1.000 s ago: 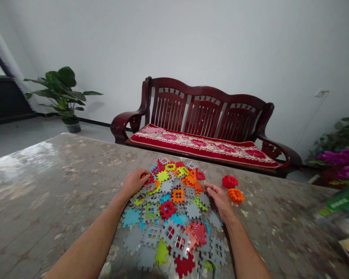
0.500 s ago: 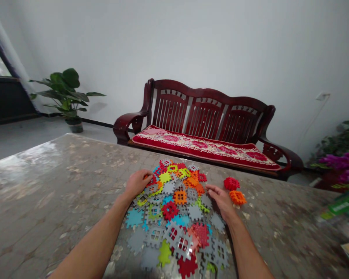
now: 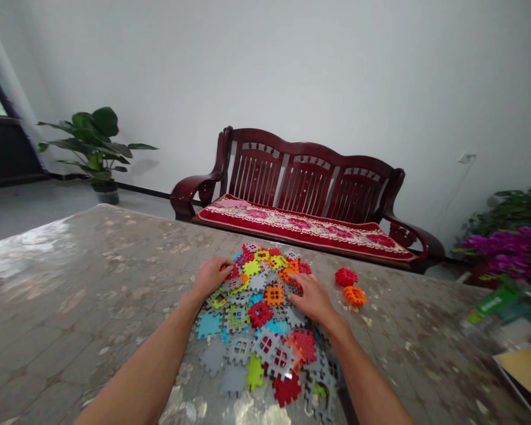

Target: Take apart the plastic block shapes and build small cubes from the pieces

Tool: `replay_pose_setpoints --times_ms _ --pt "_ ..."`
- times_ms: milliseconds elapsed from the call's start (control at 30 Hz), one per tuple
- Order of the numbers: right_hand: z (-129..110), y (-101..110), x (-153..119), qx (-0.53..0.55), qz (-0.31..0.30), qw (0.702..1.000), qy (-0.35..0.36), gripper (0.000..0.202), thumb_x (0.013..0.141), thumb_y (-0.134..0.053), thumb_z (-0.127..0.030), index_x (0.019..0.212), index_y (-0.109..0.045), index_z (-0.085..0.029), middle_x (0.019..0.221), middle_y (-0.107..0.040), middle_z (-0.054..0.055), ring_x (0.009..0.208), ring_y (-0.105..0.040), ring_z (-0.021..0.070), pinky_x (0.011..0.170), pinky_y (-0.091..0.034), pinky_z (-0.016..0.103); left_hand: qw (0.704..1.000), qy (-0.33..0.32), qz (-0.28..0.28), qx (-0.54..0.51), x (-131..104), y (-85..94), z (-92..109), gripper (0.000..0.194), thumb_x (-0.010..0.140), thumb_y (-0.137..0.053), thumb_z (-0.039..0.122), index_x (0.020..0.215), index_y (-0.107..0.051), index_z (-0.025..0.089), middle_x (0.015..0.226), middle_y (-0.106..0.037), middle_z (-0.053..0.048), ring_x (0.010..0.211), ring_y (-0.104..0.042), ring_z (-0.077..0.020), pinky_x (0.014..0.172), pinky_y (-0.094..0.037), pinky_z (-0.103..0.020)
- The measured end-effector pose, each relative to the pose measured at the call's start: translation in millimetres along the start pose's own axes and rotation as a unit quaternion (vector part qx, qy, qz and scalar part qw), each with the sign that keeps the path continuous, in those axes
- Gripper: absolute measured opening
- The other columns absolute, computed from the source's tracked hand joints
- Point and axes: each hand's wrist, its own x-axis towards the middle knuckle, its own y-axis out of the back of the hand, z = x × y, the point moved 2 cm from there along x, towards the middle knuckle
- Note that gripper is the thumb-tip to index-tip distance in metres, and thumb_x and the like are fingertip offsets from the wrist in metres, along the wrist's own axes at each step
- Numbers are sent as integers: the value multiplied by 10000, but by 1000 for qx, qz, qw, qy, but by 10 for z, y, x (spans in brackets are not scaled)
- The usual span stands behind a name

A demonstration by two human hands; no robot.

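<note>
A heap of flat plastic interlocking tiles (image 3: pixel 257 282) with notched edges, in grey, red, orange, blue and lime, lies on the table. My left hand (image 3: pixel 213 276) rests at the heap's far left edge, its fingers closed round a small orange piece (image 3: pixel 223 267) that is mostly hidden. Over the right side of the heap reaches my right hand (image 3: pixel 312 296), fingers apart near an orange tile with a window grid (image 3: pixel 274 296); nothing shows in its grasp. Beyond it, to the right, sit a red assembled block (image 3: pixel 346 276) and an orange assembled block (image 3: pixel 354 296).
The patterned tabletop (image 3: pixel 115 283) spreads out on both sides. Behind it stands a dark wooden bench (image 3: pixel 305 177) with a red floral cushion (image 3: pixel 301 224). Purple flowers (image 3: pixel 508 251) and a blurred green package (image 3: pixel 491 304) are at the right, a potted plant (image 3: pixel 97 147) at the left.
My right hand has moved left, from the heap's right edge to over the tiles. My left hand stays in place. The view has turned slightly to the right.
</note>
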Motion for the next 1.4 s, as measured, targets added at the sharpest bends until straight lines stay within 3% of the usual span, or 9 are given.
replay_pose_setpoints --times_ms 133,267,433,533,633,767,967,1133,1400 --pt "-126 -36 1 -47 -57 996 45 451 761 -662 -219 1209 -677 -263 1184 -693 59 1105 -572 256 975 -405 367 1000 -4 -4 7 7 -3 -7 274 880 -504 330 989 -740 244 1042 -750 -31 945 -650 -194 774 -449 -261" --pt "-96 -59 -1 -15 -26 999 44 350 832 -567 -217 1154 -700 -256 1153 -708 63 1085 -607 241 986 -419 369 1000 -3 4 -2 -1 -1 2 268 869 -513 323 975 -746 245 1030 -748 -35 933 -653 -204 776 -448 -275" --pt "218 -24 -28 180 128 972 -81 406 824 -501 -309 1186 -675 -252 1033 -735 41 952 -661 230 856 -522 363 1000 0 9 -11 -18 6 15 274 865 -514 336 973 -750 248 1032 -747 -41 926 -652 -218 781 -454 -287" --pt "497 -11 -104 304 159 923 -175 509 735 -554 -413 1191 -669 -217 816 -701 30 735 -639 218 621 -555 332 1000 0 5 -9 -9 1 2 273 863 -516 327 986 -747 253 1046 -747 -36 933 -650 -213 792 -455 -281" --pt "742 39 -233 343 174 897 -217 534 656 -585 -434 1130 -694 -215 752 -662 27 668 -605 212 543 -542 323 1000 -9 -2 -4 13 -17 -26 283 868 -505 336 997 -742 250 1046 -748 -34 933 -648 -208 780 -455 -273" --pt "983 163 -458 285 202 905 -243 508 648 -548 -409 1087 -712 -214 819 -691 60 702 -624 240 554 -530 345 1000 -23 -1 -2 35 -42 -56 299 872 -489 350 985 -745 243 1042 -748 -42 922 -652 -215 764 -454 -279" --pt "1081 275 -823 31 226 957 -177 428 732 -505 -291 1097 -716 -219 1127 -693 97 1047 -629 277 953 -462 414 1000 -13 5 0 21 -32 -46 317 867 -484 367 991 -751 248 1040 -748 -47 927 -659 -235 764 -459 -298" --pt "960 208 -945 -110 181 957 -196 346 814 -514 -310 1096 -705 -252 1147 -677 82 1080 -593 277 938 -437 382 1000 -9 4 -2 29 -33 -55 317 869 -486 378 990 -749 250 1019 -755 -40 899 -662 -223 757 -462 -283" --pt "734 274 -917 -170 106 956 -214 356 835 -579 -371 1138 -696 -225 1172 -682 77 1088 -576 271 946 -408 347 1000 -6 -4 1 53 -67 -101 352 869 -470 406 1023 -740 242 1035 -749 -41 926 -655 -226 754 -455 -280"
